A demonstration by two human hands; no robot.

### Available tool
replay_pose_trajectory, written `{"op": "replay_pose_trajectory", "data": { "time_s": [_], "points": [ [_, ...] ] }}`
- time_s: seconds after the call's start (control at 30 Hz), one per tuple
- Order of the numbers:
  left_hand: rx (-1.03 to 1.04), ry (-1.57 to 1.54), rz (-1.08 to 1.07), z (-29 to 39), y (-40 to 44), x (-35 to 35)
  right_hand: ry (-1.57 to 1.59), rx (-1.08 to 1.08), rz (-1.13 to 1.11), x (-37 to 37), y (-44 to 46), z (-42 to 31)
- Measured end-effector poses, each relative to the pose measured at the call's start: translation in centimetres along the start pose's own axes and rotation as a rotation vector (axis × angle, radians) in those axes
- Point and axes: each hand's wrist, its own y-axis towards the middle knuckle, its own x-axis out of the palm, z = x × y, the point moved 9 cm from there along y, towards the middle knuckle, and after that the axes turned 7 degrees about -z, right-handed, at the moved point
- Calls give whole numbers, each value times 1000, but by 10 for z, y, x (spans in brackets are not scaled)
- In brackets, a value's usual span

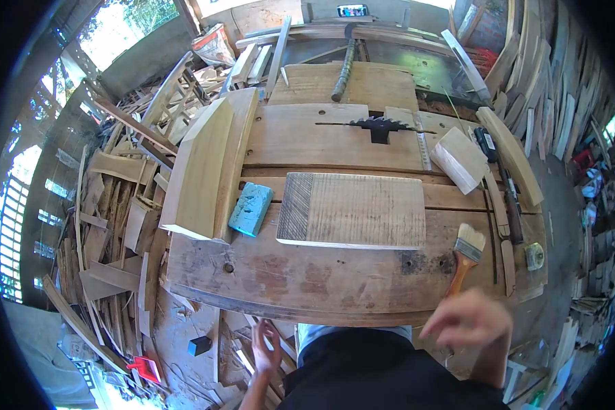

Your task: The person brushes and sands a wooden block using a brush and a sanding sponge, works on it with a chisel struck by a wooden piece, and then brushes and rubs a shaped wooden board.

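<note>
On workbench (307, 290), brush (467, 252), right hand (474, 319) nearby

Woodworking workshop. Toothed saw blade (381, 124) pokes up through slot in scuffed wooden worktable (287, 287); cut wood block (365, 210) and brush (467, 247) lie on top. Scrap-wood heap (109, 239) at left, long planks (560, 89) leaning upright in bulk along right side.

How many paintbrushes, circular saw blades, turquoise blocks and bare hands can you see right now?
Paintbrush: 1
Circular saw blade: 1
Turquoise block: 1
Bare hands: 2 (left hand, right hand)
Total: 5
</note>
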Motion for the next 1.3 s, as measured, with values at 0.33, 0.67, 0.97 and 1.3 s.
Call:
{"op": "replay_pose_trajectory", "data": {
  "time_s": [0.33,0.67,0.97,1.3],
  "points": [
    [-405,-489,-407,-63,-67,85,57,719,635,120,-89,261],
    [-500,-420,-761,-71,-101,69,462,645,522,160,-93,271],
    [-637,-861,-930,0,-75,31,12,309,520,145,-94,228],
    [106,-152,-1209,143,11,81,144,291,7,113,-3,124]
  ]
}}
